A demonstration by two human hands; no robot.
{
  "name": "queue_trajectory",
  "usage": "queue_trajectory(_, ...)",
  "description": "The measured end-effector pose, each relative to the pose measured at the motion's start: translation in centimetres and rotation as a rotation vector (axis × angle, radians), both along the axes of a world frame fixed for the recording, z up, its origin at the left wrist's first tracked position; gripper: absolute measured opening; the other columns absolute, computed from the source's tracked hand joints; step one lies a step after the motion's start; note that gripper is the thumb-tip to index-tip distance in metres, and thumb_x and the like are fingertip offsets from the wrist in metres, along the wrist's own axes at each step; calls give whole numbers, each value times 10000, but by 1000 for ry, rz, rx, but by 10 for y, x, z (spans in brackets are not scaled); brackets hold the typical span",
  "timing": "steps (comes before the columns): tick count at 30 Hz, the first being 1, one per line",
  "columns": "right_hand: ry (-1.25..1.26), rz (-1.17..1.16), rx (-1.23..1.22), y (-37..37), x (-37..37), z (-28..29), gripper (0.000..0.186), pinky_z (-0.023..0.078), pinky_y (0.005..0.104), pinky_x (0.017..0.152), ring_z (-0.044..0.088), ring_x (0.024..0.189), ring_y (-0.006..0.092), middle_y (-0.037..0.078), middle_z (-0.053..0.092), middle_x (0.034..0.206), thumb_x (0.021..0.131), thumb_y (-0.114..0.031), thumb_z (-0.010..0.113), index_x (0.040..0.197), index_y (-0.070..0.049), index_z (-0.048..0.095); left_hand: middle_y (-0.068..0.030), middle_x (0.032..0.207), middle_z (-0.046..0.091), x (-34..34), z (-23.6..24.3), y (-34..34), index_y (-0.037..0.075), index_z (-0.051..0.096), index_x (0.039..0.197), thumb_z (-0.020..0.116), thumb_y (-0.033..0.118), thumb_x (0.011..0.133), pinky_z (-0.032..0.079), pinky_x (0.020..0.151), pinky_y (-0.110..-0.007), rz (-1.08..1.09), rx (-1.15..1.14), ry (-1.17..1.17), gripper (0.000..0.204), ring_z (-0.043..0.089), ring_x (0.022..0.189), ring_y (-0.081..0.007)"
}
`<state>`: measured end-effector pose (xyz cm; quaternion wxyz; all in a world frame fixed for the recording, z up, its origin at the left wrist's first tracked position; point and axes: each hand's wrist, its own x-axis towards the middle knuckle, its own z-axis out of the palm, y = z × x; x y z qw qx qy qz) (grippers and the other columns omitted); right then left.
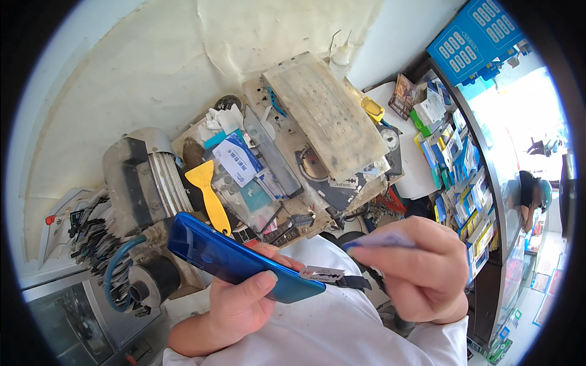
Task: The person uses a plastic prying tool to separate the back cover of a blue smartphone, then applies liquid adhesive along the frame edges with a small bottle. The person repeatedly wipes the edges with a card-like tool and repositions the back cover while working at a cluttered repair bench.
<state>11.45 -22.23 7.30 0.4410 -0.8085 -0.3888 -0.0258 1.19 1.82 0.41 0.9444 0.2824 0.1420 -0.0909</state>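
Observation:
My left hand (238,305) grips a shiny blue phone (223,247), tilted with its camera end toward the upper left. A razor blade (323,272) with a dark strip (349,282) beneath it sticks out at the phone's right end. To the right, my right hand (421,271) pinches a thin white-and-blue card (381,240), held apart from the blade. Beyond the phone lies a yellow plastic scraper (209,196).
A dusty grey machine (125,183) stands left. The cluttered bench holds a grimy perforated tray (323,113), cards (237,157) and tools. Boxed goods (458,189) fill shelves at right, beside a glass counter edge; a person (528,198) is beyond it.

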Motion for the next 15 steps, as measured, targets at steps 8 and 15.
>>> queue_trajectory(8,443,225,93,18,1,-18,116,472,389,535,616,637,287,71,602,735,817,-94,783,876,-67,686,-132,955,647,2,14,-9,55,671,1181,799,230,873,529,839,-437,-1,223,77,377,648,896,-312)
queue_trajectory(15,524,247,133,22,-12,-28,101,473,385,521,605,609,292,77,604,715,804,-72,777,834,-66,680,-127,928,650,4,16,-5,14,637,1139,814,230,854,530,769,-399,-57,253,119,399,652,842,-284)
